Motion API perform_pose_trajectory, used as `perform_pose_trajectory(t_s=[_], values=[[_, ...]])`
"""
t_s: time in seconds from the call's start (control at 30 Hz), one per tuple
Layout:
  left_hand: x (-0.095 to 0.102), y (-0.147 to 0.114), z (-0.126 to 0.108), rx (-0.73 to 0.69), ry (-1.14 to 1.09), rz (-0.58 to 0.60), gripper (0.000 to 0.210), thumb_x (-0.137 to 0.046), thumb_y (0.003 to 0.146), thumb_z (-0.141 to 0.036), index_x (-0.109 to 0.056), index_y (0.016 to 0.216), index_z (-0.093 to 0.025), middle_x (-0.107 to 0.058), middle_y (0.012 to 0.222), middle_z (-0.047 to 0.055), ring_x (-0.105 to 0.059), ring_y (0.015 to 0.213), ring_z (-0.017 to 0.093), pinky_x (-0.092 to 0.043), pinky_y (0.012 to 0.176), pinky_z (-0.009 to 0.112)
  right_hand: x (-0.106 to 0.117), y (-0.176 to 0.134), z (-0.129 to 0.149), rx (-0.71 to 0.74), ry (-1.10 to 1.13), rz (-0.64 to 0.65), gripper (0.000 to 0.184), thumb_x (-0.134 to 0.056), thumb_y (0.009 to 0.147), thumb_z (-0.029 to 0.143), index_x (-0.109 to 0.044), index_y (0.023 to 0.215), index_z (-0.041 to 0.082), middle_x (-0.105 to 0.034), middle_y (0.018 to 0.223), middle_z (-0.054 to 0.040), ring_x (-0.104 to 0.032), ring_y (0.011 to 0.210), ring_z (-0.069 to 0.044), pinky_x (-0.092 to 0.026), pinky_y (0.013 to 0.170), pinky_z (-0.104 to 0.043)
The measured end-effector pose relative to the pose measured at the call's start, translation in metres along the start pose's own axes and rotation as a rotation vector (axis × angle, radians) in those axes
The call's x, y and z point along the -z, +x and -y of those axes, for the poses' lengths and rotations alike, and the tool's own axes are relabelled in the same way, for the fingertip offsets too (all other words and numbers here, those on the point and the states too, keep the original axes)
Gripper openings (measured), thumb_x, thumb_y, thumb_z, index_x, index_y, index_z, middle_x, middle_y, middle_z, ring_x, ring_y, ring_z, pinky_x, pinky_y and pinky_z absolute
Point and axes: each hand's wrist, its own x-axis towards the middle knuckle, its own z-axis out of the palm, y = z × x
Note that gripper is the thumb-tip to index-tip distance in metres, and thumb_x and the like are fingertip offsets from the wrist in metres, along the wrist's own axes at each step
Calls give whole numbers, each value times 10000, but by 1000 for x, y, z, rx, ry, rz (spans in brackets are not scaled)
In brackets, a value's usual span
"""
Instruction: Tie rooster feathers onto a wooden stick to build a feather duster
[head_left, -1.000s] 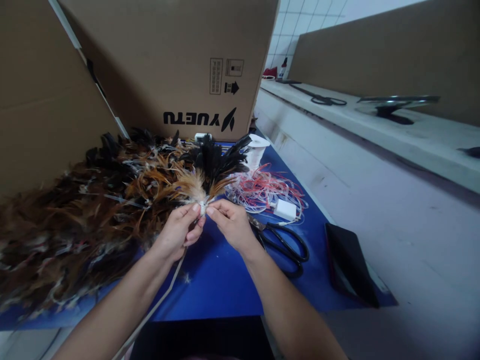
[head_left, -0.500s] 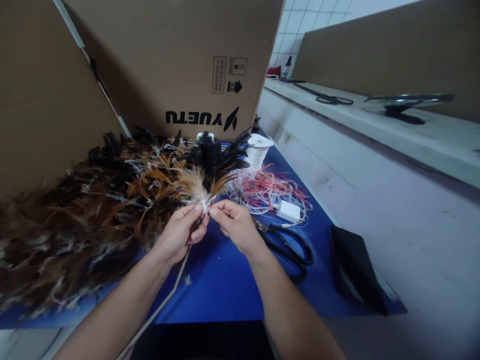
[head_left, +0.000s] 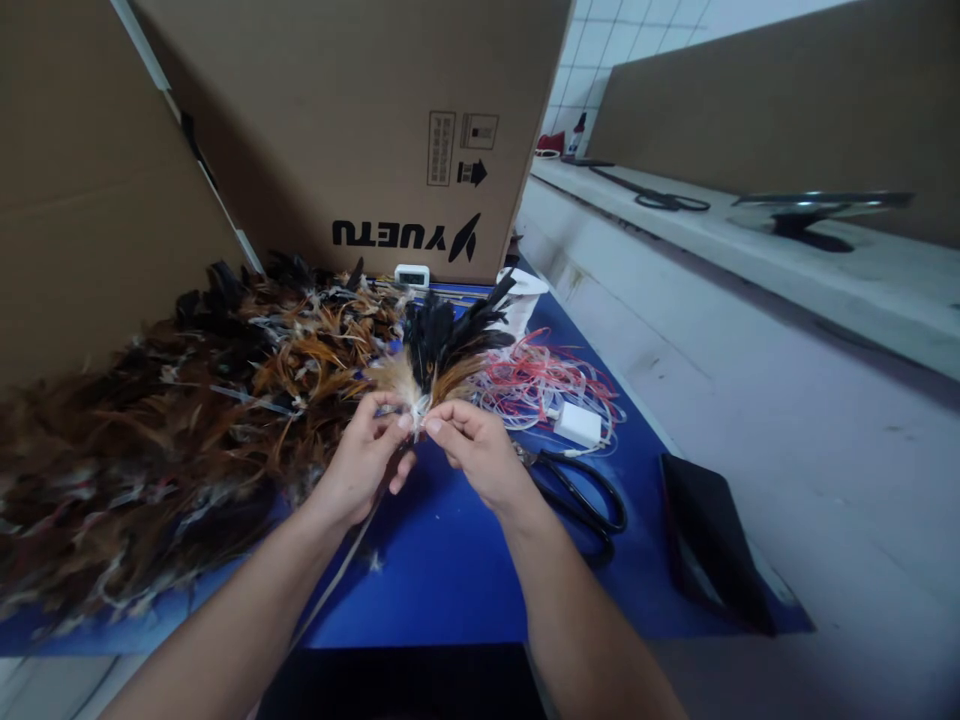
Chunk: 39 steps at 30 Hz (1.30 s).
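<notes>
The feather bunch [head_left: 442, 345] is fanning upward and away from the fingertips, its long axis leaning to their right, its white binding [head_left: 419, 408] sitting right between the two hands — both equally near. The left hand [head_left: 375, 445] is pinching that bound base, thumb in front; the right hand [head_left: 472, 440] is pressing thumb and forefinger together at its right edge, though what they are gripping is too small to tell. Compared with half a second ago, the bunch is leaning further right, uncovering more of a small white device [head_left: 412, 276] beyond the fingers, and the left forefinger is sitting higher. Loose feathers [head_left: 187, 450] are lying left of the fingers; scissors [head_left: 581, 495] are resting to their right.
</notes>
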Motion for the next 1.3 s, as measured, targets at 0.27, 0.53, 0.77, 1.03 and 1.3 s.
perform_pose_trajectory(t_s=[0.27, 0.53, 0.77, 1.03, 1.3], values=[[-2, -3, 0, -73, 71, 63, 251, -625, 774, -366, -528, 943, -207, -472, 660, -58, -401, 363, 22, -265, 256, 104, 1, -1, 6, -34, 6, 35, 204, -618, 762, 364, -601, 732, 163, -500, 588, 37, -400, 506, -70, -293, 457, -201], [0, -2, 0, -113, 156, 71, 257, -653, 757, -345, -559, 954, -209, -492, 578, -43, -496, 440, 88, -380, 303, 146, 1, -3, 9, 35, -75, 19, 185, -590, 787, 327, -578, 711, 159, -494, 558, 44, -392, 494, -71, -311, 490, -214], [3, 0, 8, -143, 294, 64, 244, -631, 769, -358, -587, 955, -205, -545, 531, -25, -533, 421, 125, -443, 350, 206, 0, -6, 10, 118, -245, -55, 135, -554, 817, 282, -588, 742, 175, -473, 546, 49, -394, 488, -78, -309, 483, -215], [5, 4, 10, -163, 287, 14, 193, -620, 778, -350, -595, 855, -175, -552, 484, -31, -511, 382, 111, -433, 332, 200, 1, -3, 8, 79, -136, 23, 146, -560, 818, 295, -584, 758, 165, -515, 555, 42, -448, 505, -73, -356, 501, -199], [4, 9, 12, -113, 192, 1, 193, -639, 751, -318, -570, 827, -154, -639, 600, -1, -542, 409, 100, -441, 339, 193, 1, 8, -6, -112, 74, -227, 206, -570, 751, 351, -564, 867, 181, -548, 568, 49, -469, 431, -80, -325, 378, -181]])
